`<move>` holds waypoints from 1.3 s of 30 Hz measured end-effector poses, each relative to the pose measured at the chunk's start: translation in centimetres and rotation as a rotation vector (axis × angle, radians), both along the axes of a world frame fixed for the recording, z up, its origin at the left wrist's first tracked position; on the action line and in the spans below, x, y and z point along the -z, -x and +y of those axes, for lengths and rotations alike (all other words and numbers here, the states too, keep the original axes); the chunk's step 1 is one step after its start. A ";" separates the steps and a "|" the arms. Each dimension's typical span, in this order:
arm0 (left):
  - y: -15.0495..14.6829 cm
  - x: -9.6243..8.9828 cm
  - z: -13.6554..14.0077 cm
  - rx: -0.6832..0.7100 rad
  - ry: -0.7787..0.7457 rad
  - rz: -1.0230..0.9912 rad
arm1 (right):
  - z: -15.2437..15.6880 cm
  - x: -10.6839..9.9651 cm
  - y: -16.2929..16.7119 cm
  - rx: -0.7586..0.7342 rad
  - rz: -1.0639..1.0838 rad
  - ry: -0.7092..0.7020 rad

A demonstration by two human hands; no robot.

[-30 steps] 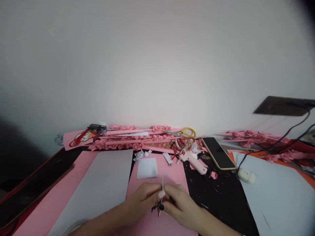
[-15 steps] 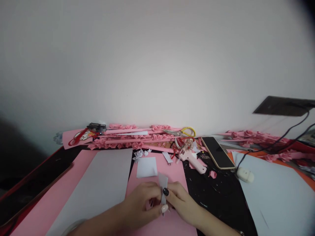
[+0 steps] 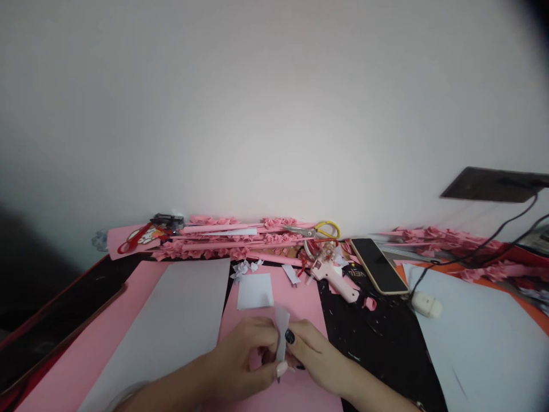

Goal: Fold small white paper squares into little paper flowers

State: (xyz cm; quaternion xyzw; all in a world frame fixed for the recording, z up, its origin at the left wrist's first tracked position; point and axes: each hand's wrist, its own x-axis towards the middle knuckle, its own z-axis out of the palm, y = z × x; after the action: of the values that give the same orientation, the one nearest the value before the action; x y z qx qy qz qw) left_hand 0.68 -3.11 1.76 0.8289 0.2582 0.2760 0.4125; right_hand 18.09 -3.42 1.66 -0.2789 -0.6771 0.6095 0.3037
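Note:
Between my two hands stands a small folded piece of white paper (image 3: 282, 329), seen nearly edge-on. My left hand (image 3: 246, 360) pinches its lower part, the thumb at the bottom edge. From the other side, my right hand (image 3: 315, 355) grips it with a dark-nailed thumb against its face. The fingertips behind the paper are hidden. Under both hands lies a pink sheet (image 3: 300, 297). Just beyond them rests a square of white paper (image 3: 255, 291), with small white paper flowers (image 3: 245, 269) and a little white strip (image 3: 291, 274) near it.
A pink glue gun (image 3: 337, 279), yellow-handled scissors (image 3: 317, 230) and a phone (image 3: 380, 266) lie toward the wall. Pink paper flower stems (image 3: 214, 247) line the back. White sheets (image 3: 184, 309) spread at left and right. A white earbud case (image 3: 426, 304) sits beside a black cable (image 3: 422, 277).
The folded paper has tilted slightly and its top edge has shifted a little left. Both hands keep their hold and have barely moved.

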 end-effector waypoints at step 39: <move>0.0 0.9 0.0 0.090 -0.102 0.037 | -0.6 2.0 -1.0 0.135 -0.048 0.077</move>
State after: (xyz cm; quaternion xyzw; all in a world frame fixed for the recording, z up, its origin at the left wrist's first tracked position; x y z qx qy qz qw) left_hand 0.70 -3.09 0.85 0.8645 0.2140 0.2547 0.3767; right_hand 19.08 -4.04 -0.32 -0.3499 -0.6398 0.6065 0.3168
